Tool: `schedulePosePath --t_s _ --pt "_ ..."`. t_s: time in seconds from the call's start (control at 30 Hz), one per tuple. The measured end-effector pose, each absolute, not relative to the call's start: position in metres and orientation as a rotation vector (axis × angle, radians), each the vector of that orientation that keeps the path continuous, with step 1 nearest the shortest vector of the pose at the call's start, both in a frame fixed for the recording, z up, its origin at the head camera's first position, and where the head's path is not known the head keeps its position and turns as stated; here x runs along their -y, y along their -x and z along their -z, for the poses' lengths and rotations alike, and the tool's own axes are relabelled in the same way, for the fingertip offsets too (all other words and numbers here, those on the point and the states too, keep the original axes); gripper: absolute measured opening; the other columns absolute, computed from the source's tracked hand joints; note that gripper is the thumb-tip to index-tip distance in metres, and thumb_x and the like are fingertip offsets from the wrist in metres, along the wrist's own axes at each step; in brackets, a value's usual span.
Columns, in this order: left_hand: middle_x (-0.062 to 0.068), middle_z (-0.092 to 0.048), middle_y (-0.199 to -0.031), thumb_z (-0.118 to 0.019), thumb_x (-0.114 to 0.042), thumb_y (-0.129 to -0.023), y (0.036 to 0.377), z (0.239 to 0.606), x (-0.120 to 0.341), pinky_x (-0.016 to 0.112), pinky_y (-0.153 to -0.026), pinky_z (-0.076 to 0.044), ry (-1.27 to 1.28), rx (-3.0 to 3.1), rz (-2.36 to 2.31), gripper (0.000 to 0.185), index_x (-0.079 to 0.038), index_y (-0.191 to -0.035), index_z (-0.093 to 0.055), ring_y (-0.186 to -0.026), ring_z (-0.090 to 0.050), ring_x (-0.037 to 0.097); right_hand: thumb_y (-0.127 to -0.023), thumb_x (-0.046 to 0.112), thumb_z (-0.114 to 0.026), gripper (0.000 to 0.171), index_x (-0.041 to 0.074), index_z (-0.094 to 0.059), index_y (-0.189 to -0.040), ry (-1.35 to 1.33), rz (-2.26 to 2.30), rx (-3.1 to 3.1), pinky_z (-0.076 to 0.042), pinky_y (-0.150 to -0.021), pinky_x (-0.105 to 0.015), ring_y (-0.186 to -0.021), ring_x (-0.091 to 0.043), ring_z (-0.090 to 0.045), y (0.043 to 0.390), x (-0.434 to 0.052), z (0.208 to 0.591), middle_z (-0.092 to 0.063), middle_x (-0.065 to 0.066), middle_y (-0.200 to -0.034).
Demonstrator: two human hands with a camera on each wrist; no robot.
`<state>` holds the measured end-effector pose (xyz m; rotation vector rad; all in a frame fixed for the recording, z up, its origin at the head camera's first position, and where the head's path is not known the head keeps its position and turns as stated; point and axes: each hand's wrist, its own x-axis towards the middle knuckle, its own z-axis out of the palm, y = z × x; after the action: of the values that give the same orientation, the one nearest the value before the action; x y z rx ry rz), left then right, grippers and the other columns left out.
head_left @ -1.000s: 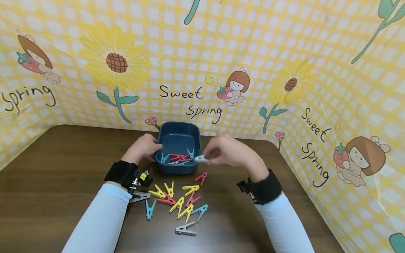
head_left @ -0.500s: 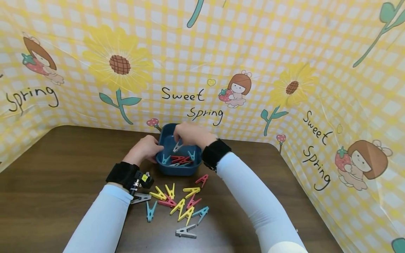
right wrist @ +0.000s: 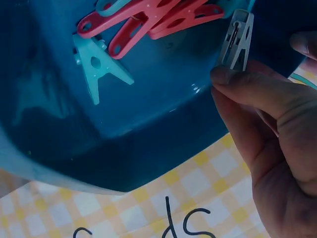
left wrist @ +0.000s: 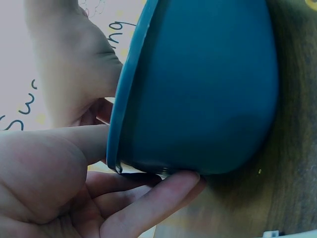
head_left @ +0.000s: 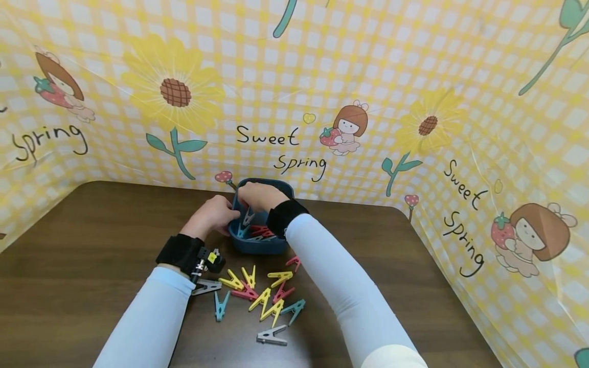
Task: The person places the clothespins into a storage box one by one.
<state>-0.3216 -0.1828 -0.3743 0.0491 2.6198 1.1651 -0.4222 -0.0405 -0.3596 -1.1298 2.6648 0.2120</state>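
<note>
Right grip: right hand (head_left: 257, 195) reached into the blue bowl (head_left: 257, 247), fingers (right wrist: 247, 91) curled and pinching a grey clothespin (right wrist: 237, 40) by one end.
Grey clothespin: held inside the bowl, near its left wall, above the pegs on the bowl floor; seen from the head view at (head_left: 248, 216).
Left grip: left hand (head_left: 212, 214) clasped on the bowl's left rim, thumb along the rim and fingers (left wrist: 153, 198) curled under the outer wall.
Bowl: dark blue, rounded rectangle, seated on the counter (head_left: 92, 240) close to the backdrop; outer wall filling the left wrist view (left wrist: 208, 89).
Bowl contents: red clothespins (right wrist: 148, 20) lying crossed on the bottom, a light blue clothespin (right wrist: 96, 64) just beside them.
Loose pile: on the counter in front of the bowl, between the two forearms; yellow clothespins (head_left: 264, 301), a red clothespin (head_left: 243, 294), a blue clothespin (head_left: 220, 305), a teal clothespin (head_left: 294, 309).
Outliers: a second grey clothespin (head_left: 272, 336) nearest the camera, apart from the pile; another grey one (head_left: 205, 287) beside the left wrist.
Sleeves and straps: pale blue sleeves on both arms, a black wrist strap (head_left: 180, 252) on the left, one on the right (head_left: 281, 216).
Backdrop: yellow checked sheet (head_left: 322, 61) with sunflowers and "Sweet Spring" lettering, standing behind and to the right of the counter.
</note>
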Motion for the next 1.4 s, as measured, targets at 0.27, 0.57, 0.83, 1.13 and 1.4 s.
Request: schedulePosePath --t_s 0.27,0.57,0.83,1.13,1.4 --pt "0.035 -0.071 -0.127 -0.054 -0.017 -0.111 0.320 0.372 0.180 0.043 -0.082 -0.071 -0.043 -2.613 -1.155 0.040 0.016 -0.128 -0.068 -0.080 -0.080 0.022 -0.103 0.001 -0.069 0.026 0.025 -0.079 -0.098 1.127 -0.219 -2.630 -0.051 -0.068 -0.028 -0.080 -0.014 -0.060 0.421 0.041 0.359 -0.073 0.006 -0.094" --pt "0.037 -0.072 -0.128 -0.054 -0.016 -0.111 0.320 0.370 0.180 0.042 -0.081 -0.071 -0.036 -2.603 -1.178 0.040 0.018 -0.130 -0.066 -0.084 -0.083 0.026 -0.104 0.015 -0.074 0.034 0.015 -0.071 -0.138 1.157 -0.152 -2.640 -0.058 -0.107 -0.036 -0.122 -0.019 -0.065 0.387 0.015 0.317 -0.070 -0.005 -0.142" --pt "0.034 -0.074 -0.125 -0.055 -0.017 -0.113 0.318 0.370 0.178 0.044 -0.085 -0.070 -0.013 -2.601 -1.162 0.039 0.016 -0.130 -0.066 -0.087 -0.083 0.027 -0.108 0.033 -0.069 0.053 0.017 -0.058 -0.157 1.210 -0.021 -2.688 -0.045 -0.129 -0.043 -0.153 -0.026 -0.052 0.374 -0.019 0.302 -0.055 -0.008 -0.166" --pt "0.032 -0.074 -0.122 -0.054 -0.019 -0.113 0.316 0.372 0.179 0.044 -0.084 -0.070 -0.005 -2.642 -1.139 0.043 0.017 -0.135 -0.063 -0.089 -0.082 0.028 -0.109 0.050 -0.062 0.071 0.026 -0.036 -0.171 1.339 0.100 -2.842 -0.014 -0.142 -0.056 -0.174 -0.030 -0.011 0.334 -0.088 0.308 -0.023 -0.005 -0.184" --pt "0.028 -0.075 -0.113 -0.054 -0.019 -0.113 0.320 0.376 0.176 0.041 -0.081 -0.071 0.024 -2.669 -1.127 0.041 0.015 -0.132 -0.066 -0.083 -0.081 0.024 -0.108 0.045 -0.066 0.070 0.023 -0.040 -0.169 1.266 0.341 -2.813 -0.015 -0.142 -0.059 -0.173 -0.035 -0.010 0.304 -0.150 0.337 -0.028 -0.006 -0.182"
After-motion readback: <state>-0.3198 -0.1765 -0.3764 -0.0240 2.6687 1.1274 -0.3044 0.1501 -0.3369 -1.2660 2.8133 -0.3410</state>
